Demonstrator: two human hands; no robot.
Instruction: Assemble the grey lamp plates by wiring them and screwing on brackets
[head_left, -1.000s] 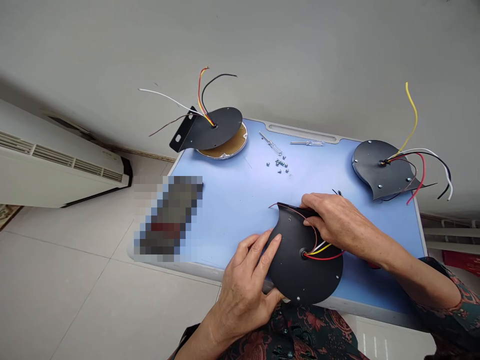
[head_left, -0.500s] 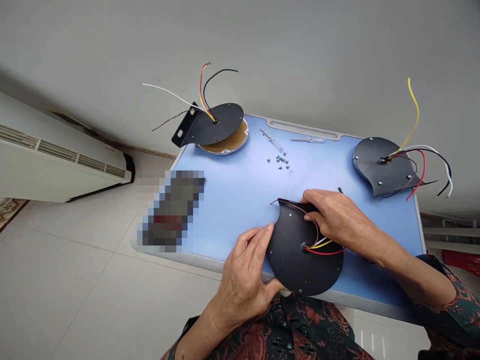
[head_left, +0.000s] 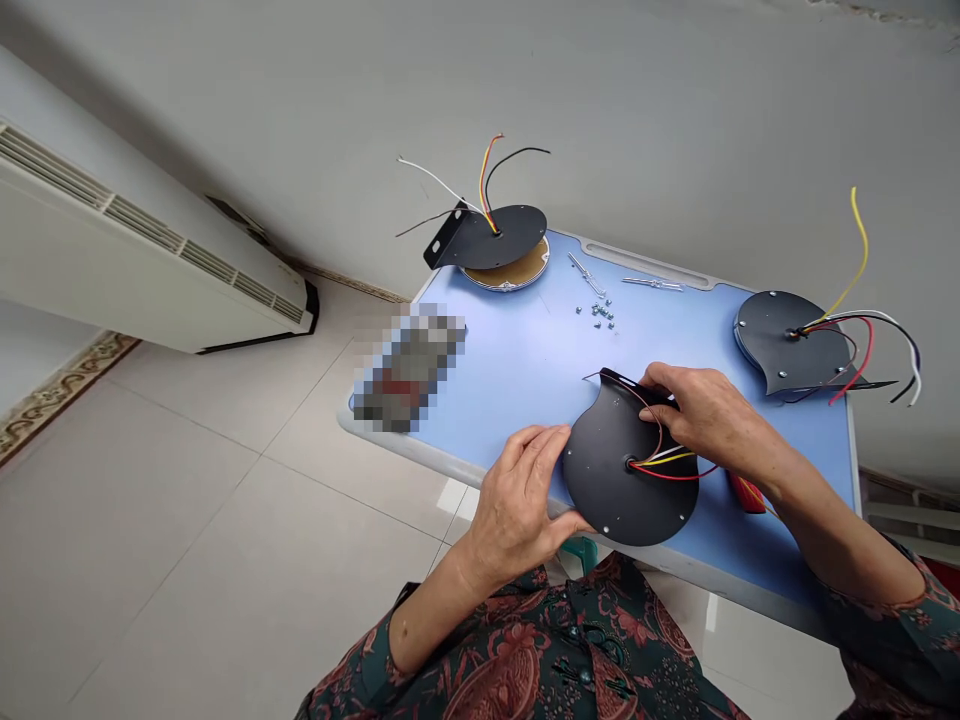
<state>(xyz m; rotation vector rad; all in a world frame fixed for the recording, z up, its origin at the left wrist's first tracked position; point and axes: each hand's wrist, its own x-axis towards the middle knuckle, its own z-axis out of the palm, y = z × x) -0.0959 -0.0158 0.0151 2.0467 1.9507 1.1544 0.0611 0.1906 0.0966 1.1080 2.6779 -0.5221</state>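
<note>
A round black metal plate [head_left: 615,490] with red, yellow and white wires coming out of its centre hole lies at the near edge of the blue table [head_left: 517,370]. My left hand [head_left: 525,500] grips the plate's left rim, fingers curled over it and thumb below. My right hand [head_left: 701,415] is closed on the plate's upper right part, over the wires and a black bracket at its top edge.
A second black plate with wires [head_left: 799,355] lies at the table's right end, a third [head_left: 502,240] on a brass-coloured disc at the far left corner. Several small screws [head_left: 600,312] and two thin tools [head_left: 589,272] lie at the back. A white heater [head_left: 150,260] stands left.
The camera has swung left and tilted, so everything sits further right in view. Both hands keep their hold on the plate, which has shifted slightly towards the table's edge.
</note>
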